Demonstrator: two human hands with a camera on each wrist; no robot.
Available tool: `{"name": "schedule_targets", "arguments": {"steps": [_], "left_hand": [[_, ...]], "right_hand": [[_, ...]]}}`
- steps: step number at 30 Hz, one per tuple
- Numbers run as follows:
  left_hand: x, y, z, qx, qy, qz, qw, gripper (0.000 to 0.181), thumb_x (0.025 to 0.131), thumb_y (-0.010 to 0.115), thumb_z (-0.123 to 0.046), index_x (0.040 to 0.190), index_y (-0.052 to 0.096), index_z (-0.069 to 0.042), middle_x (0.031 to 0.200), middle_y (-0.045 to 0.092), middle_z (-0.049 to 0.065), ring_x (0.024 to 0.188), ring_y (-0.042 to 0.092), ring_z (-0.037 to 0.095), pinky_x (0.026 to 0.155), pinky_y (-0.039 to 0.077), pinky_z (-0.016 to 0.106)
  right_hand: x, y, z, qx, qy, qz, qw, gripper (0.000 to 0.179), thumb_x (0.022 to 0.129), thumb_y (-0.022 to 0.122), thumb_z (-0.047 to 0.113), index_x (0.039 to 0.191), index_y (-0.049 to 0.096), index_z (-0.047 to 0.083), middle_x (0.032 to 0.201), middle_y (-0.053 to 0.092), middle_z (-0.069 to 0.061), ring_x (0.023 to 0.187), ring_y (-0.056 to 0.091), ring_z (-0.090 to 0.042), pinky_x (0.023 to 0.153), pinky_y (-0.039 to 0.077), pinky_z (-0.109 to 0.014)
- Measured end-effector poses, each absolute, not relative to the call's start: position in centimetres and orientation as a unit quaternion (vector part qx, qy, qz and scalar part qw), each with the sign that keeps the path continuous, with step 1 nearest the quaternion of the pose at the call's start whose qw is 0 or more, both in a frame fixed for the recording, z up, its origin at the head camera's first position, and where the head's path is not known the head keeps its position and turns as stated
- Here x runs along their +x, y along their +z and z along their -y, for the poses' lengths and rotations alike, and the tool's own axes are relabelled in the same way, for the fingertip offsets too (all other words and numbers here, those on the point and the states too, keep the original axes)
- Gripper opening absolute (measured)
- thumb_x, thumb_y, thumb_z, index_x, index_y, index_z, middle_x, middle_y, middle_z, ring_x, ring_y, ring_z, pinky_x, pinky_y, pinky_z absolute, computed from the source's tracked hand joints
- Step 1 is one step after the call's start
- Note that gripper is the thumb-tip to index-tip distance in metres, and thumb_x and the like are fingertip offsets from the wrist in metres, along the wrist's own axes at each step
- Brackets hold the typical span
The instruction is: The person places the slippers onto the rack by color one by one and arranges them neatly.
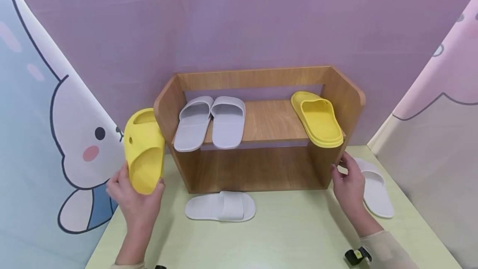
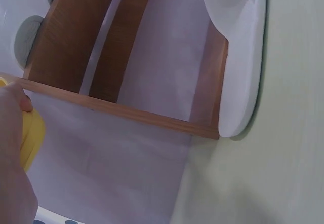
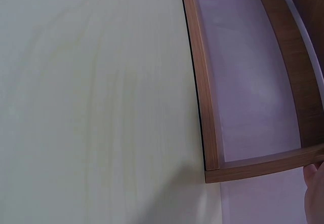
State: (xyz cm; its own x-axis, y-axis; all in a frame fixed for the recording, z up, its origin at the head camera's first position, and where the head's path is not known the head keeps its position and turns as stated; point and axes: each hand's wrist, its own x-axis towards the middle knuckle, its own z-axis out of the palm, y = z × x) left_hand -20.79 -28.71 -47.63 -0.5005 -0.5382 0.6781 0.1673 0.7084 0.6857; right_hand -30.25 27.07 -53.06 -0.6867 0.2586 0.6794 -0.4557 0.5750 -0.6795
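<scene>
My left hand (image 1: 136, 198) grips a yellow slipper (image 1: 145, 150) by its heel end, raised beside the left side of the wooden shoe rack (image 1: 274, 121). In the left wrist view part of that slipper (image 2: 33, 138) shows past the hand. At the rack's right side panel, my right hand (image 1: 349, 184) holds the front edge between thumb and fingers; in the right wrist view only a bit of the hand (image 3: 315, 193) shows by this edge. Another yellow slipper (image 1: 323, 121) sits on the upper shelf at the right.
Two pale grey slippers (image 1: 228, 125) stand side by side at the shelf's left end. One white slipper (image 1: 213, 207) lies sideways on the light table (image 1: 261, 240) before the rack. Right of the rack lies another white slipper (image 1: 377, 194). Behind hangs a purple cloth (image 1: 254, 20).
</scene>
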Motion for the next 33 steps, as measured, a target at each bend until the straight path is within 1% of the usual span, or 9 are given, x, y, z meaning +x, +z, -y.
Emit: {"name": "schedule_targets", "arguments": {"steps": [5, 8, 12, 15, 17, 23, 25, 29, 33], "left_hand": [[-20.7, -47.1, 28.5, 0.117, -0.373, 0.776, 0.495, 0.111, 0.069, 0.098, -0.003, 0.166, 0.050, -0.027, 0.150, 0.041, 0.018, 0.143, 0.030, 0.020, 0.108, 0.038, 0.052], [-20.6, -46.7, 28.4, 0.106, -0.373, 0.765, 0.514, 0.109, 0.069, 0.097, -0.002, 0.165, 0.051, -0.026, 0.147, 0.042, 0.002, 0.143, 0.030, 0.015, 0.108, 0.037, 0.048], [-20.5, -46.4, 28.3, 0.085, -0.370, 0.748, 0.544, 0.106, 0.069, 0.094, -0.003, 0.164, 0.051, -0.025, 0.146, 0.032, -0.018, 0.143, 0.031, 0.012, 0.109, 0.037, 0.037], [-20.5, -46.3, 28.3, 0.075, -0.369, 0.736, 0.562, 0.105, 0.069, 0.093, -0.005, 0.163, 0.051, -0.023, 0.144, 0.032, -0.019, 0.142, 0.032, 0.012, 0.110, 0.036, 0.031], [-20.5, -46.2, 28.2, 0.070, -0.367, 0.726, 0.578, 0.102, 0.068, 0.092, -0.008, 0.162, 0.053, -0.021, 0.143, 0.035, -0.018, 0.141, 0.034, 0.013, 0.109, 0.037, 0.030], [-20.4, -45.4, 27.5, 0.056, -0.366, 0.690, 0.622, 0.093, 0.067, 0.087, -0.020, 0.154, 0.058, -0.007, 0.141, 0.041, -0.012, 0.136, 0.038, 0.014, 0.109, 0.036, 0.032], [-20.4, -44.9, 27.0, 0.050, -0.369, 0.674, 0.638, 0.093, 0.065, 0.087, -0.022, 0.151, 0.059, -0.001, 0.138, 0.044, -0.010, 0.133, 0.039, 0.016, 0.109, 0.037, 0.033], [-20.1, -44.2, 26.1, 0.042, -0.373, 0.672, 0.639, 0.093, 0.065, 0.086, -0.024, 0.150, 0.058, 0.002, 0.137, 0.043, -0.012, 0.133, 0.040, 0.015, 0.109, 0.038, 0.031], [-19.7, -43.9, 25.4, 0.035, -0.377, 0.686, 0.622, 0.095, 0.066, 0.086, -0.023, 0.153, 0.056, 0.002, 0.138, 0.041, -0.013, 0.136, 0.039, 0.013, 0.108, 0.038, 0.028]], "right_hand": [[-30.3, -53.2, -27.1, 0.063, 0.456, 0.797, 0.391, 0.050, 0.096, 0.071, -0.014, 0.144, 0.067, 0.000, 0.126, 0.073, -0.022, 0.111, 0.059, 0.013, 0.077, 0.052, -0.001], [-30.2, -53.1, -27.1, 0.064, 0.457, 0.797, 0.391, 0.050, 0.096, 0.072, -0.014, 0.144, 0.067, 0.001, 0.126, 0.073, -0.021, 0.111, 0.059, 0.012, 0.077, 0.052, -0.001], [-30.2, -53.0, -27.0, 0.065, 0.458, 0.796, 0.391, 0.051, 0.096, 0.072, -0.014, 0.144, 0.068, 0.002, 0.126, 0.074, -0.020, 0.111, 0.060, 0.009, 0.077, 0.052, -0.001], [-30.1, -52.9, -26.9, 0.067, 0.460, 0.794, 0.391, 0.051, 0.096, 0.072, -0.013, 0.145, 0.068, 0.002, 0.126, 0.074, -0.020, 0.111, 0.060, 0.009, 0.078, 0.052, -0.001], [-30.1, -52.9, -26.9, 0.068, 0.461, 0.793, 0.392, 0.051, 0.097, 0.072, -0.014, 0.145, 0.067, 0.002, 0.127, 0.073, -0.020, 0.111, 0.060, 0.009, 0.078, 0.052, -0.001], [-30.1, -52.9, -27.0, 0.067, 0.461, 0.792, 0.394, 0.053, 0.096, 0.071, -0.015, 0.146, 0.067, 0.002, 0.128, 0.074, -0.021, 0.111, 0.060, 0.012, 0.078, 0.051, 0.000], [-30.2, -52.8, -27.0, 0.068, 0.462, 0.792, 0.394, 0.053, 0.096, 0.071, -0.015, 0.146, 0.067, 0.002, 0.128, 0.074, -0.020, 0.111, 0.060, 0.012, 0.078, 0.051, 0.000], [-30.2, -52.9, -27.0, 0.068, 0.463, 0.791, 0.393, 0.054, 0.096, 0.071, -0.016, 0.146, 0.067, 0.002, 0.128, 0.074, -0.021, 0.111, 0.060, 0.012, 0.078, 0.051, 0.000], [-30.2, -52.9, -27.0, 0.067, 0.462, 0.793, 0.392, 0.054, 0.096, 0.071, -0.016, 0.146, 0.067, 0.001, 0.128, 0.074, -0.021, 0.111, 0.060, 0.012, 0.078, 0.051, 0.000]]}}
